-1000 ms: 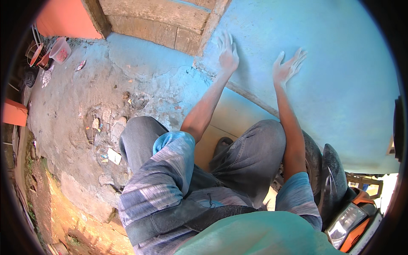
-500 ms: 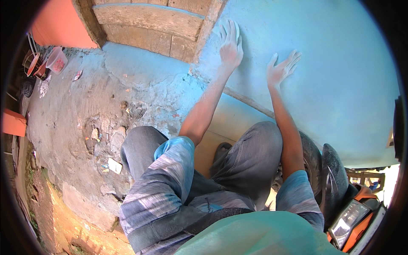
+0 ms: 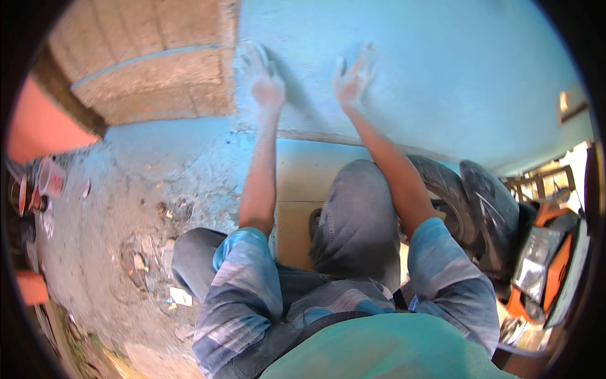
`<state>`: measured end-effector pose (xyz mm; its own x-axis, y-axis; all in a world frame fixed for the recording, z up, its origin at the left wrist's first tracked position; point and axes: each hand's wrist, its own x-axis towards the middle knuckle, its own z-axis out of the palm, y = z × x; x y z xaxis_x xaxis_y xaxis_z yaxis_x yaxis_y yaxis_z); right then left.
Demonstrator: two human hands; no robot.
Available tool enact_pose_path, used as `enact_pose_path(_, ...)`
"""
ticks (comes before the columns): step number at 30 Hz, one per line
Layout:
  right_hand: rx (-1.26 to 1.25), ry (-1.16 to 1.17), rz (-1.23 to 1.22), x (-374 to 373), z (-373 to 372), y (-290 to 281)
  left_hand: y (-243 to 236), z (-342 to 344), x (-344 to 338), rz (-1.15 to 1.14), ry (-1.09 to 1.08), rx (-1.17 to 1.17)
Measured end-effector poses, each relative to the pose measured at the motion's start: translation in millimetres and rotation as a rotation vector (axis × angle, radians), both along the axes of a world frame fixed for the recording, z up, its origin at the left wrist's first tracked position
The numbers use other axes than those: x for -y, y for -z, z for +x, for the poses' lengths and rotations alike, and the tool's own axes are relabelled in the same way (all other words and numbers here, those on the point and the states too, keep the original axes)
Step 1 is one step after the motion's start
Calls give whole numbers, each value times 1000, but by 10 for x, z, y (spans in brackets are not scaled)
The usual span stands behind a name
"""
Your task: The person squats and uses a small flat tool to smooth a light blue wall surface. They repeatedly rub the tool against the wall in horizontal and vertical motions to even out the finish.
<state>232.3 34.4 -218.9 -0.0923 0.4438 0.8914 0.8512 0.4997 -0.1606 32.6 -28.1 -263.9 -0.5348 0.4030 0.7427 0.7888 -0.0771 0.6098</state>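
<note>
My left hand (image 3: pixel 265 85), coated in pale dust, is pressed to the blue wall (image 3: pixel 442 82) close to the wooden door's frame. Under its fingers is a pale flat piece (image 3: pixel 257 45); only a curved edge shows past the fingertips, so its kind is unclear. My right hand (image 3: pixel 353 82), dusty too, lies against the wall further right with fingers stretched out and thumb apart, holding nothing visible. Both arms reach forward over my bent knees.
A weathered wooden door (image 3: pixel 151 79) stands left of the hands. The rough grey floor (image 3: pixel 113 208) carries scattered debris, with a clear plastic tub (image 3: pixel 52 177) at far left. An orange motorcycle (image 3: pixel 543 265) stands close on my right. Tan tiles (image 3: pixel 297 221) lie between my legs.
The view has turned, so wall, door and hands appear further left. My left hand stays on the pale piece; my right hand remains spread at the wall.
</note>
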Motion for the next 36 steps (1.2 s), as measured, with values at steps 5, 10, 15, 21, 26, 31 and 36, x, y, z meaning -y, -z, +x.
enact_pose_path(5, -111, -132, -50, -71, -195, 7, 889, 14, -54, 20, 83, 90)
enact_pose_path(10, -95, -85, -43, -65, 21, 17, 259, 156, -90, 45, 149, 28)
enact_pose_path(15, -106, -84, -74, -49, 35, 63, -137, 227, 54, 92, 323, 182)
enact_pose_path(21, -102, -113, -78, -65, -29, 46, 552, 260, -125, 70, 218, 70)
enact_pose_path(26, -99, -121, -121, -90, 35, 101, 215, 117, -214, 66, 146, 24)
enact_pose_path(31, -101, -146, -115, -153, 14, 100, 701, 254, -210, 62, 129, 11)
enact_pose_path(36, -86, -113, -49, -256, 11, 151, 445, 120, -324, 41, 78, -39)
